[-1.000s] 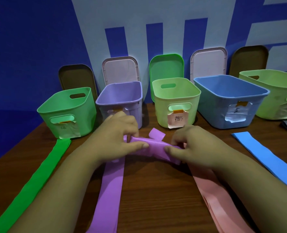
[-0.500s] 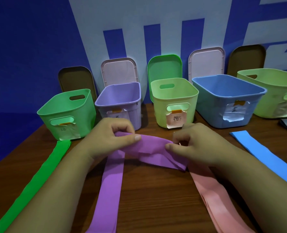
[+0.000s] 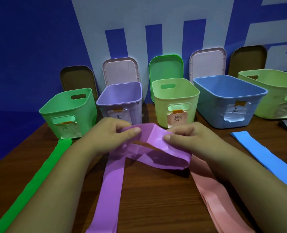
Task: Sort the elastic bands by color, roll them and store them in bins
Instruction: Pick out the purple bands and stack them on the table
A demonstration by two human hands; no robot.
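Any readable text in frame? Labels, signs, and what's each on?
"粉": handwritten pink label on yellow-green bin.
"蓝": handwritten label on blue bin.
Label on green bin: handwriting too faint to read.
Label on purple bin: partly behind left hand, unreadable.
Label on far-right bin: blurred, unreadable.
Wall: big blue shapes, cropped, no readable word.

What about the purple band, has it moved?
Yes. The held end of the purple band rose toward the yellow-green bin and opened into a loop.

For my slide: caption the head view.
Left hand and right hand pinch a purple elastic band over a wooden table.
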